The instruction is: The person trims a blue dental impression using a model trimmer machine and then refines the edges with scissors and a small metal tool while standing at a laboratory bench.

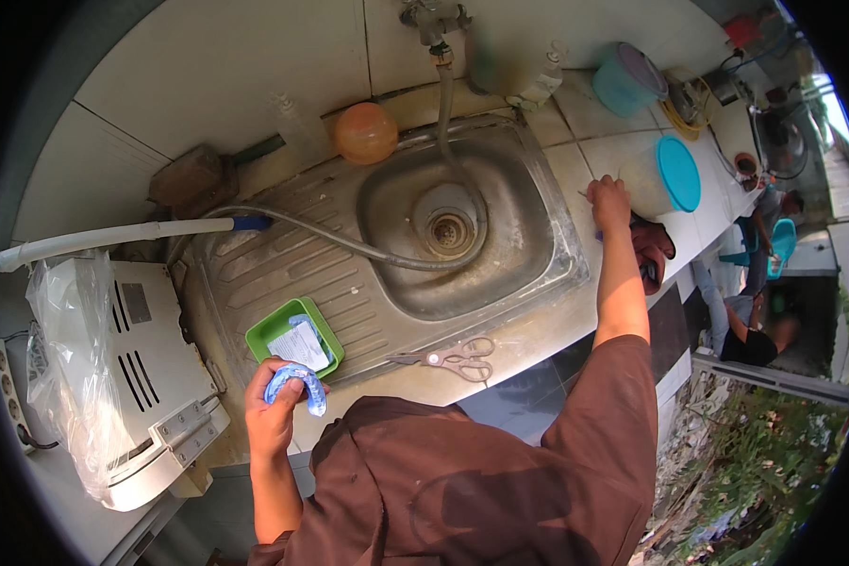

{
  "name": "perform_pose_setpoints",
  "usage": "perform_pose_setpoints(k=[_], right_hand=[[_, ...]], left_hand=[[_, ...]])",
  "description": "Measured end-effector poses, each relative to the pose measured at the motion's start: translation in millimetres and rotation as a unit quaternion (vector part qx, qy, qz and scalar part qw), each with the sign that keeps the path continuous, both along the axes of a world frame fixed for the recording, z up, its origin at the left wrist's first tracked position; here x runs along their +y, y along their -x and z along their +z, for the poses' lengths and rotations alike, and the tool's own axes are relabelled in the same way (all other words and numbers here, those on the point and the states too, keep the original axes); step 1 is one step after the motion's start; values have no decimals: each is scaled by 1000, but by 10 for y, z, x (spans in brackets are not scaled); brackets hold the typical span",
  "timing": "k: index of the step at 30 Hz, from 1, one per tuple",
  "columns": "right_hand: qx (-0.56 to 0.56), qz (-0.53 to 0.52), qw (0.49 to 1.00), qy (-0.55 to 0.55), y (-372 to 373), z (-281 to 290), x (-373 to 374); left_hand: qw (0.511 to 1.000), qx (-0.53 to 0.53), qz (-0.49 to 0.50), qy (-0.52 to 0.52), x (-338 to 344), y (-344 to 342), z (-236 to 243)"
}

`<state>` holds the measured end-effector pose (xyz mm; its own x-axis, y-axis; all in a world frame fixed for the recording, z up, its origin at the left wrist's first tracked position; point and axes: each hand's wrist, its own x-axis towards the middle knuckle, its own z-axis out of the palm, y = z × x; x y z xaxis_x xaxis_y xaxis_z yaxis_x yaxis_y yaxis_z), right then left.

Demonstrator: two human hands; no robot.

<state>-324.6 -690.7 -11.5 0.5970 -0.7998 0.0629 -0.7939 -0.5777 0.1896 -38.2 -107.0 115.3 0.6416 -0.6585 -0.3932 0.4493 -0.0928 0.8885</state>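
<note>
While the left hand (268, 415) grips a blue horseshoe-shaped piece (312, 387) near a green tray (269, 337), scissors (458, 360) lie along the steel sink's (524, 212) front edge. Right hand (609, 204) by turquoise-lidded tub (678, 174), fingers bent; cannot tell whether grasping anything.

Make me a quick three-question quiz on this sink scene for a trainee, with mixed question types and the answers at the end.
1. Which of the person's hands holds the blue curved piece?
2. True or false: the scissors lie inside the sink basin.
3. Fill in the colour: the white slip lies in the ____ container.

Key: 1. The left hand. 2. False; they lie outside the basin, by the sink's front edge. 3. Green.
</note>
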Motion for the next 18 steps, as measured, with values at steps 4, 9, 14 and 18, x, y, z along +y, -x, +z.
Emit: perform_pose_setpoints(k=[4,9,14,18], right_hand=[[-169,5,985,-40,-526,291,204],[-568,61,704,-421,-1085,623,1061],[-637,219,406,-618,-1505,999,2507],[-604,229,276,-712,-1670,1174,3284]], left_hand=[[1000,15,7,-8,-61,24,29],[1000,-9,6,-6,-113,13,111],[999,-24,11,31,-174,32,248],[997,-39,-11,67,-207,73,410]])
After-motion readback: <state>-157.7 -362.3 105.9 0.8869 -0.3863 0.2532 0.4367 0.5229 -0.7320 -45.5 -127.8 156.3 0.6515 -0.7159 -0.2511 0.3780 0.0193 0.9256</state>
